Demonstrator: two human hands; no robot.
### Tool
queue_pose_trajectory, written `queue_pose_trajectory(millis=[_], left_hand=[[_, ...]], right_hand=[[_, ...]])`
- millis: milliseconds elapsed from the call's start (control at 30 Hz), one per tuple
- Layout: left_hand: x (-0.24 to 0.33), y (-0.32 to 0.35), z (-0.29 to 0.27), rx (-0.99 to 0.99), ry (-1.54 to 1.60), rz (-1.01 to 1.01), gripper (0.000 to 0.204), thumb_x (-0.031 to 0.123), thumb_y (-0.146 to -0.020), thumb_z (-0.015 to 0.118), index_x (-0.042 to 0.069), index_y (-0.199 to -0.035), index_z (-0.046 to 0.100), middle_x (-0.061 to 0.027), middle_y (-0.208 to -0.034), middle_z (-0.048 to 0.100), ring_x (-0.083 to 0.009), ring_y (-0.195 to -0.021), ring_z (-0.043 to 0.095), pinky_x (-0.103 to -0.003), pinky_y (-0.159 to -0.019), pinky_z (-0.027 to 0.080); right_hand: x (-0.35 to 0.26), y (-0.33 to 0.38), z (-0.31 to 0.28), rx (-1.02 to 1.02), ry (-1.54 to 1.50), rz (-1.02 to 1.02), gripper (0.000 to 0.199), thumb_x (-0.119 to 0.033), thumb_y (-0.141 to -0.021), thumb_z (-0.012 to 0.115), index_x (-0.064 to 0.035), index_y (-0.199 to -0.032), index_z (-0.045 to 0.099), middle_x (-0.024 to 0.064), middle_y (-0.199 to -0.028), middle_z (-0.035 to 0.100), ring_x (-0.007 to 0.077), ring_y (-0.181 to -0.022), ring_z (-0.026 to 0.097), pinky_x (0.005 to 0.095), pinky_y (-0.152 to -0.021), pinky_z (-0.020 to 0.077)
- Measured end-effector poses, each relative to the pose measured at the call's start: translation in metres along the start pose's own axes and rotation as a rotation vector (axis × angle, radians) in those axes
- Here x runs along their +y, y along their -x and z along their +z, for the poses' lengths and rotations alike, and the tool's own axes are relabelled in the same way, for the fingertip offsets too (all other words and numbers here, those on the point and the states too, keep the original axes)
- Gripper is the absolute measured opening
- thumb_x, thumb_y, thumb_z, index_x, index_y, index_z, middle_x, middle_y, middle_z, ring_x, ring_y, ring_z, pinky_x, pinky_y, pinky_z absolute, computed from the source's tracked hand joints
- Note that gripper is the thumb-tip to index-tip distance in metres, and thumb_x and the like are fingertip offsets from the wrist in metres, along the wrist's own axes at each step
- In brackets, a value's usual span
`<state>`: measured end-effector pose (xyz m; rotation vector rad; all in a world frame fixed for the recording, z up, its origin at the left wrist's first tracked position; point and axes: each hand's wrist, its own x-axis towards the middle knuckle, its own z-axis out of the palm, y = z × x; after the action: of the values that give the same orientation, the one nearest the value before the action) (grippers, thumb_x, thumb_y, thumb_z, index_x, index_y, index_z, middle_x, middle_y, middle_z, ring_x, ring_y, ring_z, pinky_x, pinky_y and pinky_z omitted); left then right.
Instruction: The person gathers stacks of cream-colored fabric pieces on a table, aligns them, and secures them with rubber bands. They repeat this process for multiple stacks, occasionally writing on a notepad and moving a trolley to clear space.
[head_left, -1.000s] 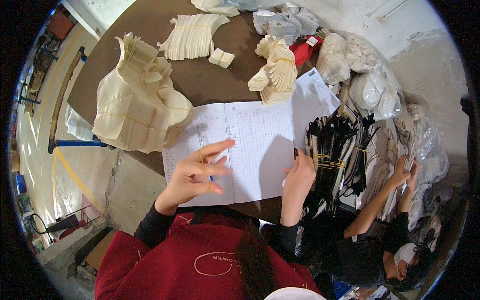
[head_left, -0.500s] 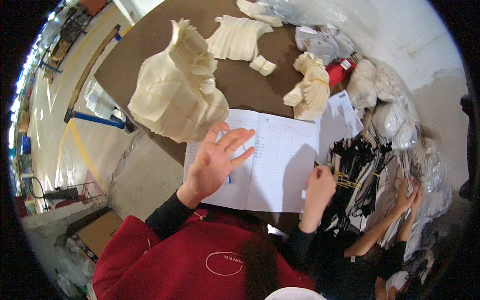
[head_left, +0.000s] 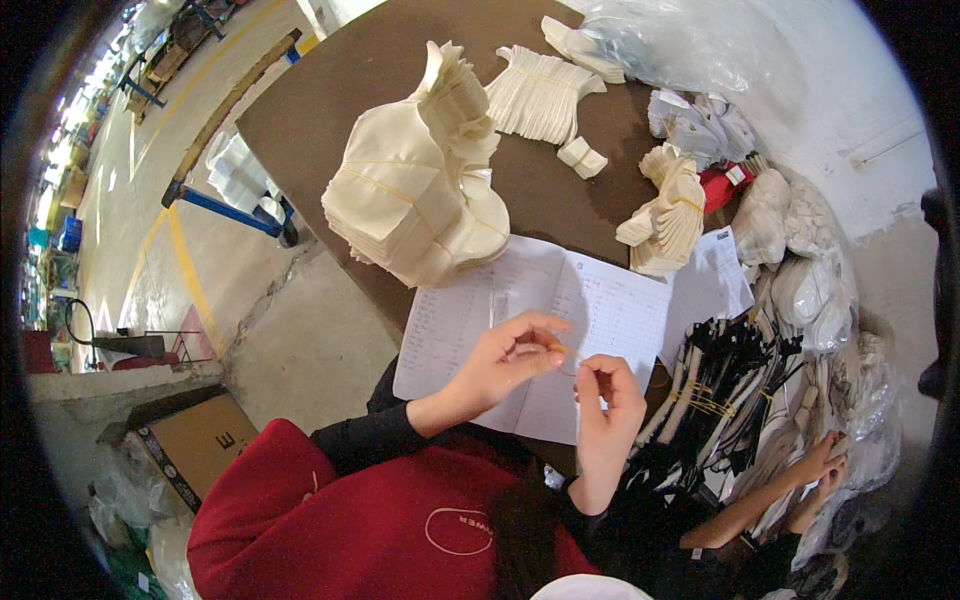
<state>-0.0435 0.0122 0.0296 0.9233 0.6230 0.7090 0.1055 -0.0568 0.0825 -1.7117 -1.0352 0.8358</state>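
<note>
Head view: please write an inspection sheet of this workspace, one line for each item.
Surface: brown table, partly covered by an open ruled notebook.
Job's things: a small thin yellowish piece, perhaps a rubber band, pinched between both hands over the notebook.
Clutter: large banded stack of cream cut pieces; smaller cream bundles; a red item; black strips tied with yellow bands; clear plastic bags.
Hands: left hand and right hand both closed on the small piece.
Cables: nothing seen.
Surroundings: concrete floor with yellow lines; cardboard box; another person's hands at lower right.
</note>
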Motion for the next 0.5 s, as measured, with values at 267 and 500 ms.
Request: queue_pose_trajectory(millis=[267, 500], left_hand=[[0.029, 0.003, -0.009, -0.173, -0.179, -0.051, 0.023, 0.011, -0.095, 0.064, 0.005, -0.116, 0.061, -0.0010, -0.105, 0.064, -0.0110, -0.098, 0.059, -0.027, -0.089, 0.046], [0.031, 0.005, -0.008, -0.127, -0.016, -0.118, 0.020, 0.013, -0.094, 0.065, 0.004, -0.112, 0.062, -0.0018, -0.103, 0.064, -0.0104, -0.099, 0.058, -0.028, -0.092, 0.045]], right_hand=[[0.020, -0.005, 0.012, -0.023, -0.280, 0.092, 0.014, -0.002, -0.091, 0.063, 0.0003, -0.105, 0.063, 0.0066, -0.095, 0.066, 0.0125, -0.087, 0.063, 0.0279, -0.082, 0.0504], [0.038, -0.001, 0.013, -0.307, -0.419, 0.178, 0.015, -0.004, -0.093, 0.061, 0.0034, -0.106, 0.063, 0.0092, -0.111, 0.064, 0.0156, -0.102, 0.061, 0.0289, -0.088, 0.0470]])
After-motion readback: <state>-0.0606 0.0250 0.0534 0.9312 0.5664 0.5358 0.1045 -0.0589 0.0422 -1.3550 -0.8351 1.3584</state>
